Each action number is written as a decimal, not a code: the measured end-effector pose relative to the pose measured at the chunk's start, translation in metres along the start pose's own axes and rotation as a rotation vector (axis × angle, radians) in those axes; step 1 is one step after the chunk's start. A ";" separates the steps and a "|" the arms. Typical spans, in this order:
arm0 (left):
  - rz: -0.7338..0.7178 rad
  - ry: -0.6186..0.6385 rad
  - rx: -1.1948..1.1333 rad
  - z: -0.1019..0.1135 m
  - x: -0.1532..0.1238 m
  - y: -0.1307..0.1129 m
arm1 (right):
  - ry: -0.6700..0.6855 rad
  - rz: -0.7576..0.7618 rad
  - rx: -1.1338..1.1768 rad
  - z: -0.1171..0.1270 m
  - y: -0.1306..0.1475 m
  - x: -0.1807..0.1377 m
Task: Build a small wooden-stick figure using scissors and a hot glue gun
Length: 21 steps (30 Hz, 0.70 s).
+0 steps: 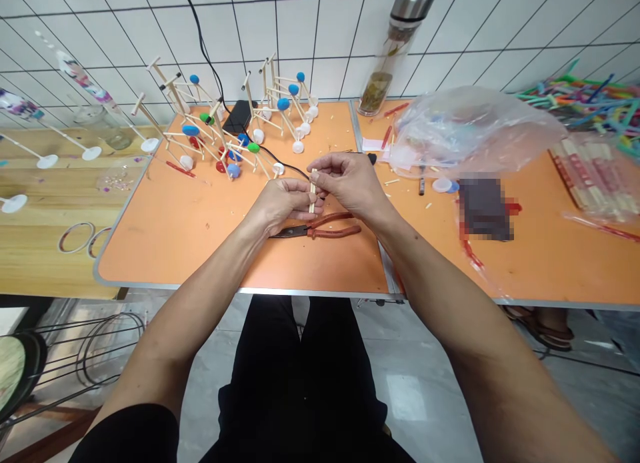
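Short pale wooden sticks [313, 199] stand side by side between my two hands, over the orange table. My left hand [283, 201] pinches them near the lower end. At their upper end, my right hand [347, 179] closes its thumb and fingers on them. Just below my hands lie pliers with red handles [335, 233], their dark jaws pointing left. Beyond my hands stand several small stick frames [225, 143] fitted with blue, green, red and white bottle caps. Whether the sticks are joined to each other I cannot tell.
A glass tea bottle [383, 76] leans in view near the tiled wall. To the right are a clear plastic bag [475, 133], bundled chopsticks [595, 173] and colourful strips [600, 103]. A black cable [260, 146] crosses the table. Rings [75, 237] lie on the wooden table.
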<state>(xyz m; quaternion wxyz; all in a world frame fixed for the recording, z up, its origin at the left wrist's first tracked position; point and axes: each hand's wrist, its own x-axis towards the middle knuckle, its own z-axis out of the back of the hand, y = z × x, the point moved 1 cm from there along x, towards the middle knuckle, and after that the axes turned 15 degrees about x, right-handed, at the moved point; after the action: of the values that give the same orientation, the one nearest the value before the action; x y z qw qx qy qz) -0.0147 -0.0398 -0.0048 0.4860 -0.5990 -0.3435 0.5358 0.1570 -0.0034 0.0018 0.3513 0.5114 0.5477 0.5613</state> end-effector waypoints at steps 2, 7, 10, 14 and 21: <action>0.001 -0.014 -0.002 -0.001 -0.001 -0.001 | 0.000 -0.001 -0.006 0.000 -0.001 0.000; -0.012 -0.033 0.015 -0.002 -0.002 -0.002 | 0.002 -0.023 0.012 -0.001 0.002 0.000; -0.032 -0.036 0.043 0.000 -0.002 -0.003 | -0.001 -0.040 0.029 -0.001 0.003 0.000; -0.054 -0.035 0.054 0.001 -0.002 -0.002 | 0.015 -0.051 0.034 -0.002 0.002 -0.001; -0.039 -0.062 0.031 0.002 -0.001 -0.001 | -0.056 -0.010 -0.107 0.030 0.019 0.005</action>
<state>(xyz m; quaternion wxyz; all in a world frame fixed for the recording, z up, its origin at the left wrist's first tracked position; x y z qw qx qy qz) -0.0169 -0.0399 -0.0036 0.4946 -0.5677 -0.3619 0.5496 0.1877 0.0063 0.0174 0.3960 0.5046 0.5094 0.5738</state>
